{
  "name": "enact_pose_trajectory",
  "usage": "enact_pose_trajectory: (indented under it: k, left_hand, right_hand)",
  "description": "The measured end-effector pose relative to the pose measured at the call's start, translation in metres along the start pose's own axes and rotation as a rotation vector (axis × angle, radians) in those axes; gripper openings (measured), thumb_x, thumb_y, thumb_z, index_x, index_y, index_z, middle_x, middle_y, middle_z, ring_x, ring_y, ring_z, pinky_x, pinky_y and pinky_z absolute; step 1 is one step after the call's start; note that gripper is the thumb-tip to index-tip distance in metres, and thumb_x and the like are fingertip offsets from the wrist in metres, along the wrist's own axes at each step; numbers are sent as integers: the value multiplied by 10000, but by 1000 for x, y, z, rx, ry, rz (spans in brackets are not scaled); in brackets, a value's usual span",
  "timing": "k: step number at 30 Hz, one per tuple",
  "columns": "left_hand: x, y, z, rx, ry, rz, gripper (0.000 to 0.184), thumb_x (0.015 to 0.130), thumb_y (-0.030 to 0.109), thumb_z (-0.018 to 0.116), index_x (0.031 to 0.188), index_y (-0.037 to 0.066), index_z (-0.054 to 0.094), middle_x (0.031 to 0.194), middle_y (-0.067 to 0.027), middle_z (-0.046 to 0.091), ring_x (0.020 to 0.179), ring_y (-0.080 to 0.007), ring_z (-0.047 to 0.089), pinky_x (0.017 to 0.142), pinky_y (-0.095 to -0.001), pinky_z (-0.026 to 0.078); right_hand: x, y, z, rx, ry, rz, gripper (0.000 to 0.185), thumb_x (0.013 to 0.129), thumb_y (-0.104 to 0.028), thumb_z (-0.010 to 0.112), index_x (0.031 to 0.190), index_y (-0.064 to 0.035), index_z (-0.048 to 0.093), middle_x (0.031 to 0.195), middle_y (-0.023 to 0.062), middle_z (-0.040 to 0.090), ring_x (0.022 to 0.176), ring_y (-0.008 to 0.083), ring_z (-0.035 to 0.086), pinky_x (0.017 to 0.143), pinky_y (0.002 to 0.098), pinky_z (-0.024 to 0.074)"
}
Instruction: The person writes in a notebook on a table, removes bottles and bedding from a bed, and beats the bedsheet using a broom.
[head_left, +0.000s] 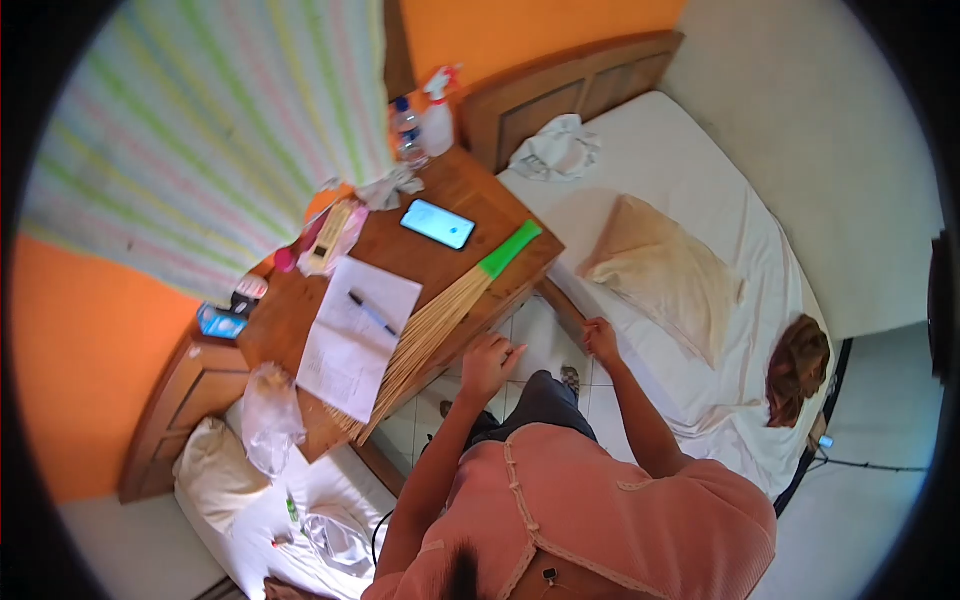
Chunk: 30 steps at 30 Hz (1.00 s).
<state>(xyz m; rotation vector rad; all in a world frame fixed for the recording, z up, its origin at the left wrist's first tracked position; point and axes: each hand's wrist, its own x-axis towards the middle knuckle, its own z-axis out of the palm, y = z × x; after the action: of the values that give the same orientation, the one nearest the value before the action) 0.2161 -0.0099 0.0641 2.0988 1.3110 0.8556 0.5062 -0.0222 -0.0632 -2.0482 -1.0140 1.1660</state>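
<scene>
My left hand [488, 368] hangs in the air beside the front edge of the wooden table [455, 185]. Its fingers curl loosely, the thumb stands apart, and nothing shows in it. Nearest to it is a stick broom [435, 320] with a green handle, lying diagonally along the table edge. Close to the side of the bed, my right hand [601, 340] is held with its fingers folded in and no object visible. On the table, a pen [373, 313] rests on white paper [350, 350], partly under the broom sticks. A lit phone [438, 224] lies behind the broom.
A spray bottle [437, 125] and a plastic water bottle [409, 135] stand at the table's back corner. To the right is a bed with a pillow [665, 270] and brown cloth [798, 370]. Another bed [345, 475] is at lower left. A striped curtain [220, 130] hangs over the table.
</scene>
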Motion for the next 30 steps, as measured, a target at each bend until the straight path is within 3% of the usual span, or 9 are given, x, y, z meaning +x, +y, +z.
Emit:
enact_pose_trajectory:
  k: [2, 7, 14, 17, 21, 23, 26, 27, 30]
  left_hand:
    - [14, 17, 22, 6, -51, 37, 215, 760, 225, 633, 668, 44, 563, 707, -76, 551, 703, -260, 540, 623, -368, 433]
    - [52, 59, 101, -158, -56, 86, 181, 795, 193, 601, 746, 19, 582, 714, -106, 565, 668, -282, 557, 601, -356, 434]
    - [83, 121, 214, -293, -89, -62, 163, 822, 169, 561, 814, 7, 583, 775, -127, 576, 723, -271, 568, 647, -350, 440]
    - [86, 138, 238, -279, -138, -109, 167, 831, 160, 552, 825, -4, 582, 785, -135, 578, 719, -269, 572, 646, -343, 440]
    - [86, 162, 242, -260, -125, -185, 173, 848, 168, 532, 847, 5, 592, 799, -133, 586, 715, -268, 569, 651, -336, 442]
    - [82, 171, 238, -255, -91, -237, 177, 854, 171, 526, 855, 9, 596, 802, -132, 590, 711, -266, 569, 654, -333, 443]
    - [69, 180, 232, -222, -93, -312, 182, 860, 179, 523, 869, 17, 604, 810, -128, 598, 712, -264, 571, 658, -325, 445]
    - [64, 181, 230, -195, -97, -319, 189, 862, 181, 524, 872, 13, 610, 823, -126, 607, 732, -259, 580, 669, -318, 447]
    - [43, 181, 227, -182, -36, -356, 197, 863, 187, 528, 875, 11, 616, 840, -125, 616, 755, -253, 589, 674, -314, 452]
  right_hand:
    - [10, 36, -45, 377, 77, 153, 256, 840, -160, 495, 1072, -51, 496, 672, 96, 565, 544, 194, 570, 447, 321, 459]
    - [47, 122, -177, 608, 127, 500, 483, 801, -279, 576, 1186, -47, 400, 1011, 185, 492, 788, 309, 573, 650, 406, 528]
    - [92, 273, -332, 249, 533, 596, 784, 674, -319, 713, 1276, -26, 304, 1217, 203, 408, 1073, 374, 433, 838, 537, 405]
    - [84, 297, -371, 140, 670, 587, 937, 598, -314, 762, 1276, 100, 264, 1246, 268, 406, 1156, 336, 428, 939, 374, 387]
    - [77, 321, -383, 301, 483, 795, 1065, 580, -391, 777, 1336, 53, 172, 1372, 205, 261, 1259, 329, 284, 974, 524, 292]
    - [85, 334, -384, 390, 318, 866, 978, 604, -504, 733, 1350, -99, 248, 1385, 133, 241, 1236, 372, 272, 910, 649, 244]
    - [105, 322, -370, 544, 140, 764, 825, 662, -501, 688, 1327, -185, 315, 1327, 132, 334, 1249, 335, 254, 927, 639, 232]
    - [110, 309, -365, 593, 49, 689, 543, 723, -465, 642, 1180, -211, 492, 1085, 108, 533, 1115, 277, 426, 884, 584, 329]
    - [156, 302, -332, 540, 43, 581, 314, 766, -411, 606, 973, -176, 597, 792, 36, 587, 885, 195, 540, 787, 515, 405]
